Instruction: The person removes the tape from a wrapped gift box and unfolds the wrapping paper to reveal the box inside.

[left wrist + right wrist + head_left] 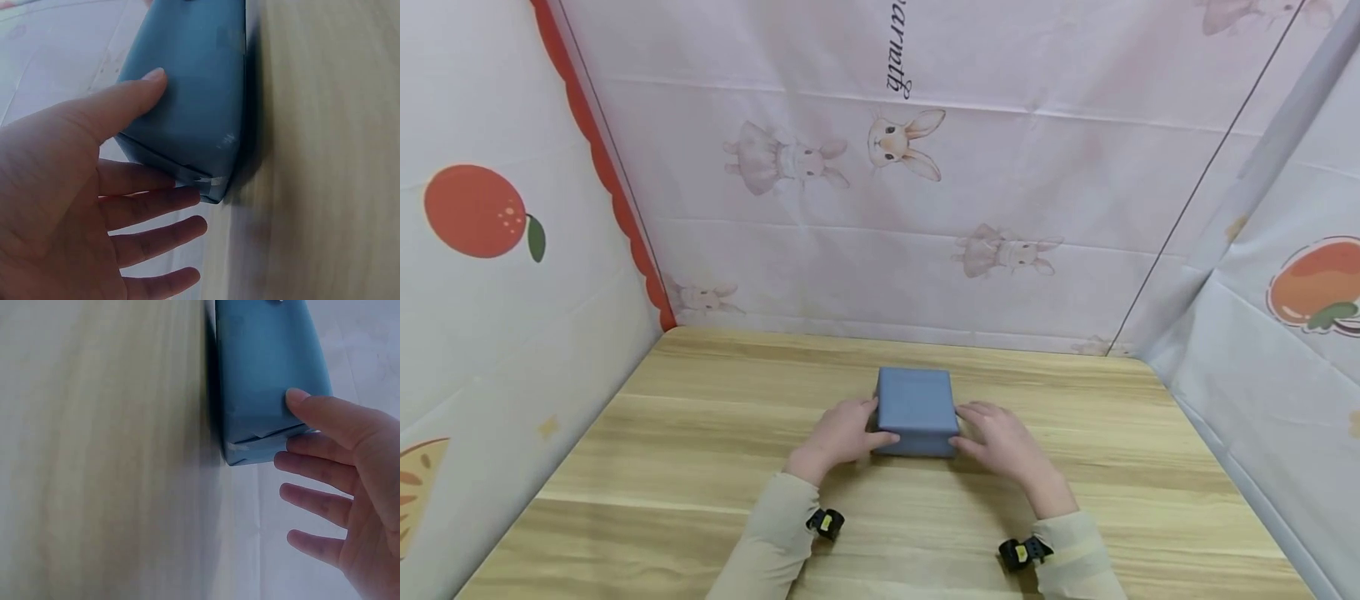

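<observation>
Here sits the blue box on the wooden table, between the two hands, towards the far edge! Left hand at one end, right hand at the other, forearms angling inward in pale sleeves. Both thumbs lie against the near face, fingers spread wide and loosely extended at the ends, the lowest ones clear of the box: a light touch, neither hand wrapped round it.

One smooth blue rectangular wrapped box, folded seams showing at its end, is resting on a pale wood-grain worktop. One bare right hand: thumb is touching the long face, remaining fingers are spreading by the end. One creased whitish sheet is showing behind.
</observation>
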Demonstrator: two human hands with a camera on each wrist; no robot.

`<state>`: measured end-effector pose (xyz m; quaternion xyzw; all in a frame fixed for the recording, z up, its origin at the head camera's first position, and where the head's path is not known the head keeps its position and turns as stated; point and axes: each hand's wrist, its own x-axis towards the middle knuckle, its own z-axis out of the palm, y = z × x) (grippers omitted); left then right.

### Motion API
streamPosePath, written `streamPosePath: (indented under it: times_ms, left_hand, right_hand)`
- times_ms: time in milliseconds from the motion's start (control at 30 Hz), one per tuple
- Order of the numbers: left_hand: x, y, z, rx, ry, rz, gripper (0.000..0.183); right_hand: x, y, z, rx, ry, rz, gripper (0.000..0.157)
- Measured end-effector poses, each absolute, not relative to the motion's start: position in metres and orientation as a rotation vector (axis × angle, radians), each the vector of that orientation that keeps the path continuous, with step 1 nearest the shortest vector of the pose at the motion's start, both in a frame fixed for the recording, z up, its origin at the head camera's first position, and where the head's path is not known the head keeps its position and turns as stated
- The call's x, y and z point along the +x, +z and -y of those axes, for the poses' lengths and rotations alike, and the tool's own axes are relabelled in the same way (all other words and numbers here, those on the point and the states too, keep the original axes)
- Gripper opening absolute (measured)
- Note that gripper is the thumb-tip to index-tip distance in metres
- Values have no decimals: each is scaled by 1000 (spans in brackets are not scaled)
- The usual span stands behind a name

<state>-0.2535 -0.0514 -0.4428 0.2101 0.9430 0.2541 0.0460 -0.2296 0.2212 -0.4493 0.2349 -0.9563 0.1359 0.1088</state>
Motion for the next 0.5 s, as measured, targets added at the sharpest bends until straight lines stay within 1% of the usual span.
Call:
streamPosePath:
  times_ms: [267,500]
  left_hand:
    - [-258,-442,56,596,998,-2819,80]
    - [-257,-439,53,503,1136,-2846,74]
  right_hand:
    - [-230,-443,-218,617,616,2830,49]
    - [-230,-443,-214,507,777,2838,53]
